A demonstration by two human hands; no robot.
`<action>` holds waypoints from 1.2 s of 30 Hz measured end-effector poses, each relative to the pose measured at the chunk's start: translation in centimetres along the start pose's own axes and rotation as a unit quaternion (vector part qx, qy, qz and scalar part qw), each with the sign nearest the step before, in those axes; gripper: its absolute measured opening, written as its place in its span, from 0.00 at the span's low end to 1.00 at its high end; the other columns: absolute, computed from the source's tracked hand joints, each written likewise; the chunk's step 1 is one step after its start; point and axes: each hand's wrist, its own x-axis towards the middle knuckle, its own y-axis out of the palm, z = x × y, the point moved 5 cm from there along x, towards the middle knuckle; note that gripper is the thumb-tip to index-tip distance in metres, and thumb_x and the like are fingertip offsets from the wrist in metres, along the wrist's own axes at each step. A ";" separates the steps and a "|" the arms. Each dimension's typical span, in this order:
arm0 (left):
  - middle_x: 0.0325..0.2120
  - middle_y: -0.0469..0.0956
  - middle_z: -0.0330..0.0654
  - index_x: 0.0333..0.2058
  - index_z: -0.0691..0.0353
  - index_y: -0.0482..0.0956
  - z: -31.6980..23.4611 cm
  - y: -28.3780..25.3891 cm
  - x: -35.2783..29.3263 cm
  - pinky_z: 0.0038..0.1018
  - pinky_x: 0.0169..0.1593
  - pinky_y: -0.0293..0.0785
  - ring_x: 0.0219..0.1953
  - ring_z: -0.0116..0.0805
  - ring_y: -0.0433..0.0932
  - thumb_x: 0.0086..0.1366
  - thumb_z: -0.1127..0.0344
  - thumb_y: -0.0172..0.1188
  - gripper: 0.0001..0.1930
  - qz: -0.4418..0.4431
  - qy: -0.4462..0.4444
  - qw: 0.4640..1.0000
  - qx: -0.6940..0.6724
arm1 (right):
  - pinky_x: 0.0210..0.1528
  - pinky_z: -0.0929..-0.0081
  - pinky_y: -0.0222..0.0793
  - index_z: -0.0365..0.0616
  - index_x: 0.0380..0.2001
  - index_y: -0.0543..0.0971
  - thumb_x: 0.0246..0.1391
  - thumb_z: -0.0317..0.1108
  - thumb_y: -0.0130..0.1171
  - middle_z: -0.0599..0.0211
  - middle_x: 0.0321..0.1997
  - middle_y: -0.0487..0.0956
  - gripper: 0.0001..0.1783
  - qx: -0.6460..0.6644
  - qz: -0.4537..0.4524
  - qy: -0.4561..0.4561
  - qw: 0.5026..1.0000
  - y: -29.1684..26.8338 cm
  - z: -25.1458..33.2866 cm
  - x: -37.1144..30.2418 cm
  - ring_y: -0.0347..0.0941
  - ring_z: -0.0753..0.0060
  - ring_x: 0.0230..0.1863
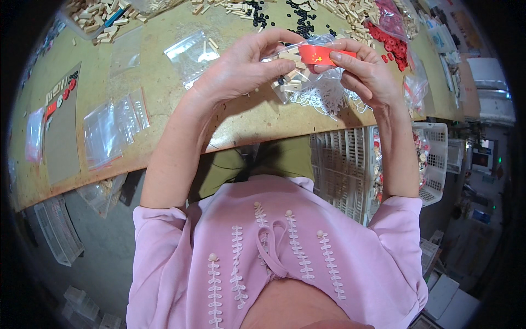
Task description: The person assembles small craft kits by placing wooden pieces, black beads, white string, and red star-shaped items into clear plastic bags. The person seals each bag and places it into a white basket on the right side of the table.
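Observation:
My left hand [241,68] and my right hand [367,74] both pinch a small clear plastic bag [298,68] above the wooden table [246,118]. Inside the bag are pale wooden blocks and a red paper slip with yellow stars [323,55]. My left thumb and fingers grip the bag's left side. My right fingers hold the red slip at the bag's mouth. A tangle of white string [326,98] lies on the table just under the bag.
Empty clear bags [112,129] lie at the left beside a grey card [60,137]. Piles of wooden blocks [101,16], black rings [298,22] and red discs [392,46] line the far edge. White plastic baskets [433,159] stand below the table at right.

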 end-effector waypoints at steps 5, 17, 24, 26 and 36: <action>0.35 0.78 0.34 0.55 0.62 0.77 -0.6 1.2 -0.6 0.21 0.41 0.71 0.37 0.21 0.73 0.67 0.67 0.59 0.18 -0.015 -0.087 0.990 -0.108 | 0.10 0.91 0.48 0.39 0.48 0.81 0.66 0.28 0.57 0.65 0.32 0.85 0.11 0.070 0.015 0.026 0.997 -0.3 -0.9 0.1 0.56 0.93 0.08; 0.38 0.79 0.36 0.52 0.64 0.78 0.0 1.0 -0.6 0.21 0.45 0.72 0.41 0.21 0.76 0.68 0.69 0.53 0.16 -0.035 -0.154 0.987 -0.028 | 0.10 0.91 0.48 0.39 0.47 0.80 0.65 0.25 0.54 0.63 0.32 0.86 0.10 0.000 -0.086 0.015 0.996 0.5 -1.5 0.0 0.57 0.92 0.08; 0.38 0.79 0.34 0.50 0.63 0.79 -0.2 1.1 -0.6 0.21 0.44 0.71 0.39 0.19 0.74 0.70 0.64 0.53 0.15 -0.029 -0.115 0.993 0.006 | 0.09 0.90 0.46 0.41 0.46 0.79 0.64 0.26 0.56 0.62 0.34 0.85 0.09 0.151 -0.032 0.069 0.986 -0.8 -3.0 0.3 0.56 0.93 0.08; 0.37 0.79 0.33 0.50 0.63 0.80 -0.1 1.2 -0.3 0.20 0.44 0.71 0.39 0.19 0.74 0.71 0.64 0.54 0.14 -0.026 -0.123 0.992 -0.008 | 0.09 0.90 0.46 0.41 0.46 0.79 0.63 0.26 0.57 0.64 0.34 0.85 0.09 0.120 -0.047 0.067 0.989 -0.7 -2.9 0.3 0.56 0.93 0.08; 0.38 0.79 0.34 0.50 0.64 0.80 1.0 0.9 0.0 0.19 0.46 0.71 0.41 0.20 0.75 0.71 0.66 0.56 0.13 -0.014 -0.079 0.997 -0.006 | 0.11 0.89 0.48 0.41 0.47 0.79 0.63 0.25 0.58 0.67 0.35 0.85 0.10 0.095 -0.078 0.065 0.990 -0.7 -3.0 -0.5 0.55 0.94 0.09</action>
